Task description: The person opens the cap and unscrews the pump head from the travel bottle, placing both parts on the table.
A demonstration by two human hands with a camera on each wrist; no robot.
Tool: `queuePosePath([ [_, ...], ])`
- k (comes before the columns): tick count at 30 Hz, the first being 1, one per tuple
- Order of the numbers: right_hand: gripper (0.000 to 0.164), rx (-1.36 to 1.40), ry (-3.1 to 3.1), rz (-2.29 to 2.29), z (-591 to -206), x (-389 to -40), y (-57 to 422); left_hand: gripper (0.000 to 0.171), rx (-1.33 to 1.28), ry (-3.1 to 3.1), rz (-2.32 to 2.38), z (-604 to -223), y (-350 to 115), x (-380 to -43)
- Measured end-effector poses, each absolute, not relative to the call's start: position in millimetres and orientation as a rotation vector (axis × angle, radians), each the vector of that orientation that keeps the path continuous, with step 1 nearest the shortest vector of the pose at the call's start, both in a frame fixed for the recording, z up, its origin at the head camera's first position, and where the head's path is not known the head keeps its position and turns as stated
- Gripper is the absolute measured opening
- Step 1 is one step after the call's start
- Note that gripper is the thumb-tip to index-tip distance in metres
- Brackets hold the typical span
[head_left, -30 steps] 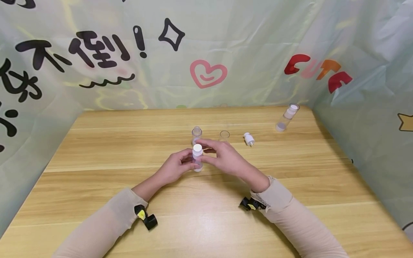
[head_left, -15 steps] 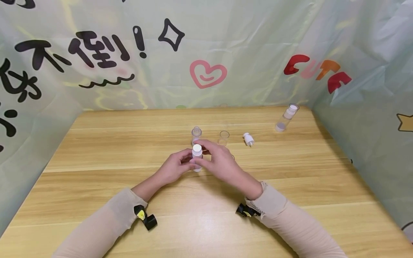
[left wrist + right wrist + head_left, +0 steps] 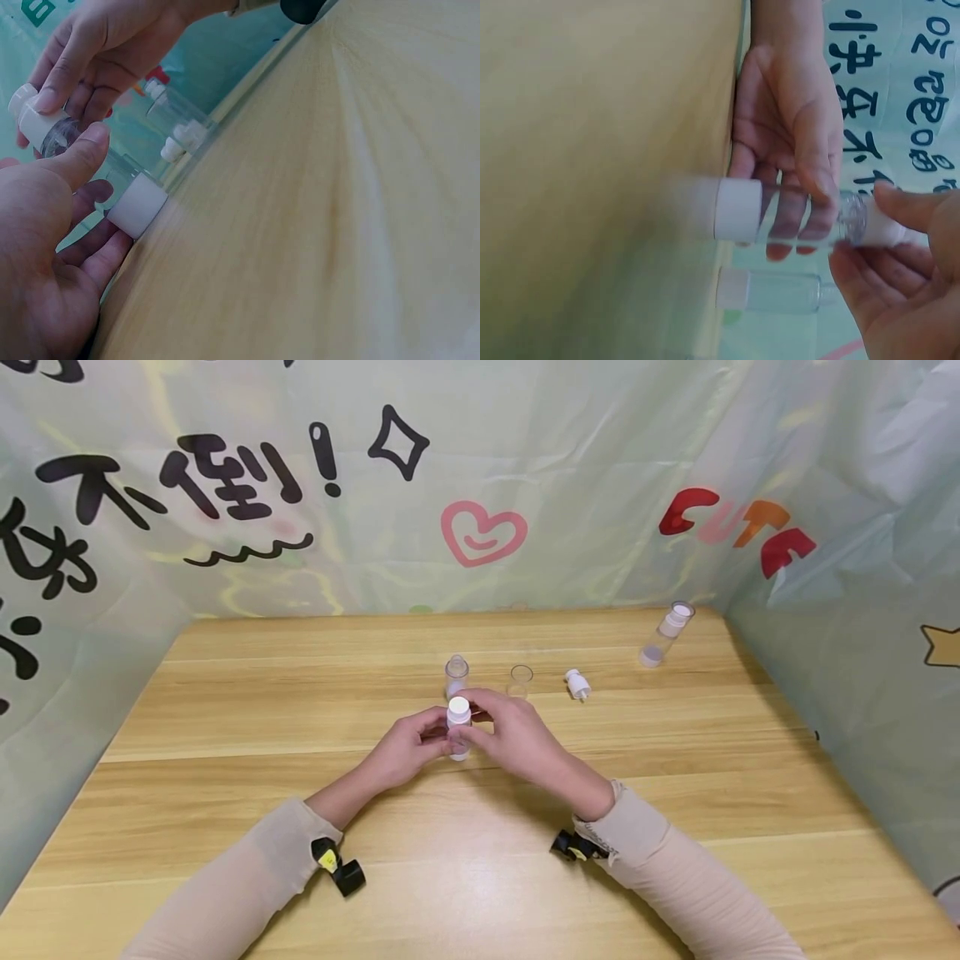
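Observation:
A small clear pump bottle [image 3: 739, 210] with a white base and a white pump top [image 3: 459, 708] stands upright in front of me. My left hand [image 3: 408, 747] grips its clear body, thumb on one side and fingers round the other. From the right, my right hand [image 3: 521, 735] pinches the white collar below the top between thumb and fingers, as the left wrist view shows. The white base [image 3: 139, 206] is right at the table surface. Just behind it stands a second clear bottle [image 3: 457, 675] with an open neck and no pump.
Behind my right hand stands a clear cap [image 3: 522, 681]. Farther right, a white pump head [image 3: 577, 683] lies on its side. A capped clear bottle [image 3: 663, 635] stands at the table's back right corner. Printed sheets rise behind the wooden table [image 3: 247, 693].
My right hand has shifted slightly left and its thumb has moved across the collar, then back right a little. The left hand and bottle have stayed in place.

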State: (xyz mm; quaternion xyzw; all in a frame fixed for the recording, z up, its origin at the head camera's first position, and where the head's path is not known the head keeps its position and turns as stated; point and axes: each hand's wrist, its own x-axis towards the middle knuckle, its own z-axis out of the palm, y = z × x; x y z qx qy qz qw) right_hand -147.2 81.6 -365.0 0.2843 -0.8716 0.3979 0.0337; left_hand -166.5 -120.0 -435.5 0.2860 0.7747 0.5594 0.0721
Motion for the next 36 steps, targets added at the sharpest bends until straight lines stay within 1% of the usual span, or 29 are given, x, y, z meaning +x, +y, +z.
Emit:
queuePosePath([
  [14,0.037,1.023,-2.69,1.506,-364,-161,94,0.039,0.778,2.373,1.624,-435,-119,-166],
  [22,0.043,1.079,-2.693,1.528,-363,-162,95,0.043,0.774,2.373,1.626,-435,-119,-165],
  [27,0.048,1.014,-2.676,1.461,-362,-159,95,0.041,0.779,2.382,1.621,-435,-119,-165],
  [31,0.047,0.917,-2.662,1.37,-359,-154,91,0.039,0.802,2.383,1.622,-435,-120,-166],
  [36,0.047,0.876,-2.625,1.268,-359,-148,85,0.037,0.814,2.363,1.641,-434,-120,-166],
])
